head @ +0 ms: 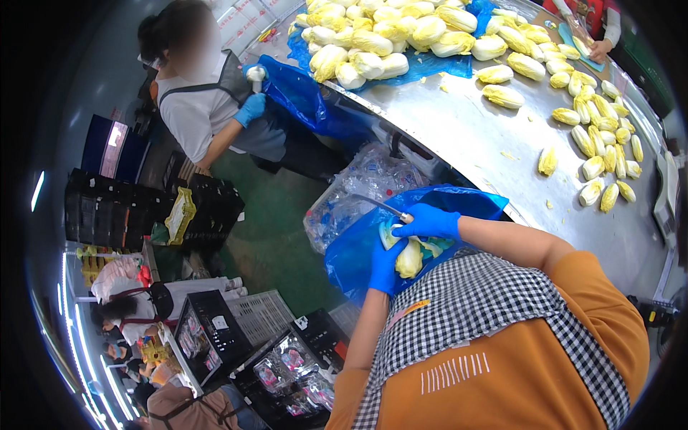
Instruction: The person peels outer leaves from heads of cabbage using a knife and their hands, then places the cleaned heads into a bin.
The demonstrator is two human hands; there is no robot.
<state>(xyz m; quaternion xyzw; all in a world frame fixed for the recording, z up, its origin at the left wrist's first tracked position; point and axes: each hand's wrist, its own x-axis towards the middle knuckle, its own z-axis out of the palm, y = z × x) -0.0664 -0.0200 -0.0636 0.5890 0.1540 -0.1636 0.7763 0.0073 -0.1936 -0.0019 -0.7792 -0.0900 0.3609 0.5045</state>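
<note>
Gloved in blue, my left hand grips a small napa cabbage with a yellow-white head. My right hand is just above it, closed around the short handle of a knife whose narrow, curved blade points away to the left. Pale outer leaves show between the two hands, and part of the cabbage is hidden by the gloves. Directly beneath spreads an open blue plastic bag, holding some loose green leaves, between my checked apron and the table's edge.
A metal table carries a large cabbage pile and several smaller heads. One co-worker stands at the left by another blue bag; another's hands work across the table. Clear plastic packaging and black crates lie nearby.
</note>
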